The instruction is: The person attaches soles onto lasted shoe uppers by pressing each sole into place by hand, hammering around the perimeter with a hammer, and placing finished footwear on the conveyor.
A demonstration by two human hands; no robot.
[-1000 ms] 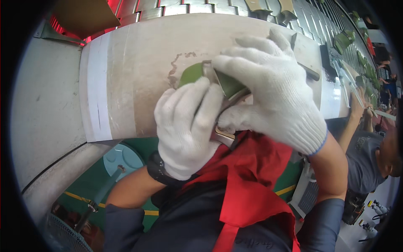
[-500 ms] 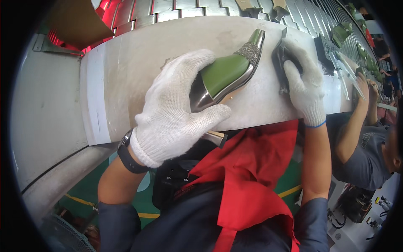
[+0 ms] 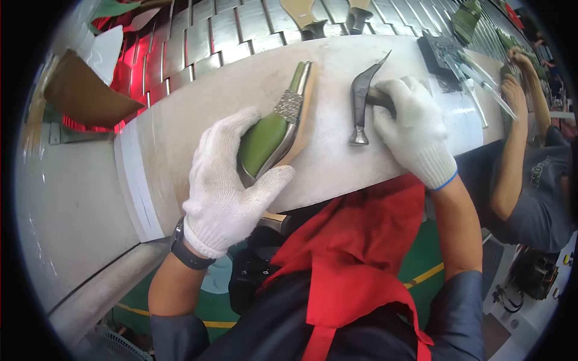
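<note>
My left hand (image 3: 220,180), in a white knitted glove, is wrapped round the back end of a green shoe (image 3: 264,143). The shoe has a glittery silver band, a metallic edge and a tan sole side; its toe points away from me. In my white-gloved right hand (image 3: 415,126) is the short handle of a hammer (image 3: 360,99), the fingers closed round it. The hammer's dark head has a long curved claw pointing away and a round striking face toward me. A gap of bench separates hammer and shoe.
A pale curved bench top (image 3: 328,165) lies under both hands. Beyond it runs a slatted metal conveyor (image 3: 241,36) carrying shoe forms. A black block (image 3: 438,60) and clear-handled tools (image 3: 475,78) sit at the right. A co-worker's arms (image 3: 518,120) are at far right.
The hammer has turned, so its head and handle now show clearly. The shoe has swung, its toe pointing more straight away from me. The whole view has shifted a little.
</note>
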